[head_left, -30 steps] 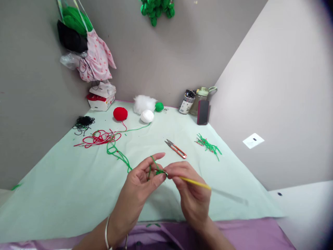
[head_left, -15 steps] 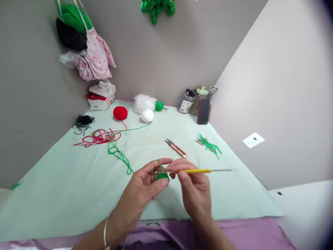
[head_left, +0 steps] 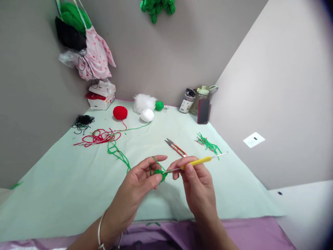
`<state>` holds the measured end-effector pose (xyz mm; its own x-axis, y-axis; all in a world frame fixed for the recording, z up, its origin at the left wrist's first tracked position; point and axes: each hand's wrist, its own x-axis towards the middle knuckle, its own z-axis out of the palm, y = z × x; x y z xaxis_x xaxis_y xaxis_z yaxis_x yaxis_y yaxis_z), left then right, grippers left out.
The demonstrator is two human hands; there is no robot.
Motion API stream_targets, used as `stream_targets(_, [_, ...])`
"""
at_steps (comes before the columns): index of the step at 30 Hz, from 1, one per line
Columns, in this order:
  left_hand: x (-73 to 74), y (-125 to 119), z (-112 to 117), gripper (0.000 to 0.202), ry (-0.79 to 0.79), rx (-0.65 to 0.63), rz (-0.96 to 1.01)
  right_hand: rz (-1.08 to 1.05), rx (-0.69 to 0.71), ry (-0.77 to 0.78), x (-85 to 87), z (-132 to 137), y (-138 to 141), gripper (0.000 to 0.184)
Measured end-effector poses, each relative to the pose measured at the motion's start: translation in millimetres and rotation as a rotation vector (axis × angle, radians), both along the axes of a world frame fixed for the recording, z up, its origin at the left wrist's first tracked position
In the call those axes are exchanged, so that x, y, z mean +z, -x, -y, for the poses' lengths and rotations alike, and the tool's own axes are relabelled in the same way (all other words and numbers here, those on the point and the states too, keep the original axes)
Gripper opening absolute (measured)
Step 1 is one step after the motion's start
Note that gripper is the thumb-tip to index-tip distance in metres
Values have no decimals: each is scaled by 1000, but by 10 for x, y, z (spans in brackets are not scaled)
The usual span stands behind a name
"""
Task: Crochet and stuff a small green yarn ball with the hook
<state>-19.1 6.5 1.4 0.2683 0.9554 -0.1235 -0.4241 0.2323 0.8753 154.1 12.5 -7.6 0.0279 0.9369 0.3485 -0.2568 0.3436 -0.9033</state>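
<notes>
Between thumb and fingers, my left hand [head_left: 142, 178] pinches a small green crochet piece [head_left: 161, 175], partly hidden by the thumb. Green yarn [head_left: 158, 162] runs over the raised left index finger down to the piece. My right hand [head_left: 197, 180] grips a crochet hook [head_left: 199, 162] by its yellow handle, tilted up to the right. The hook's left tip touches the green piece; its other metal end points past the hand. Loose green yarn [head_left: 118, 152] trails across the table to my left hand.
Orange thread snips [head_left: 177, 147] lie beyond my hands, with green yarn scraps [head_left: 208, 144] to their right. Farther back are a red yarn ball [head_left: 120, 113], a white ball [head_left: 147, 115], fluffy stuffing [head_left: 144, 103], a phone [head_left: 203, 111] and a bottle [head_left: 197, 104]. Tangled red yarn [head_left: 99, 137] lies left.
The hook has tilted, its right end rising and its left tip moving onto the green piece. My left hand has shifted slightly left, and my right hand slightly right.
</notes>
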Motion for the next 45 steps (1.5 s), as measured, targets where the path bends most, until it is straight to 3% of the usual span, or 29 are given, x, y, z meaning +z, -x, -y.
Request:
stream_targets(6, [-37,36,-19,31,-70,41,-109,279,-124,-213,12,91,-14,21])
stream_targets(13, [-94,-4,-6,27,-196,168,-260,743,-286,-666,-7,124,16,23])
stream_targets(16, [-72,-34,19,34,-126,161,-159,917,-379,-784,-33,116,18,30])
stream_targets(18, [-33,-39,19,45,8,68,-21,950,-401,-822,-45,121,9,35])
stream_targets(20, [18,-28,2,50,136,-27,93,820,-371,-728,-44,128,-4,34])
stream_targets(22, [65,-10,-18,47,190,-51,143,567,-315,-541,-30,126,-16,28])
stream_targets(24, [91,-1,-28,44,173,-25,150,323,-239,-369,-8,106,-18,23])
stream_targets(26, [87,-8,-22,42,127,-30,123,201,-163,-294,13,75,-8,20])
stream_targets(30, [19,-57,4,38,37,-4,60,322,-104,-326,15,54,34,20])
stream_targets(34, [-35,-102,4,46,43,103,70,619,-267,-508,-63,106,49,32])
stream_targets(36, [-33,-103,-11,49,115,70,129,789,-348,-657,-98,120,42,38])
stream_targets(38, [-12,-84,-36,45,207,-17,197,791,-386,-703,-102,112,30,37])
stream_targets(41, [32,-42,-71,36,259,-49,264,511,-353,-490,-50,75,16,26])
stream_targets(45, [45,-45,-52,35,133,2,142,261,-185,-247,11,23,35,18])
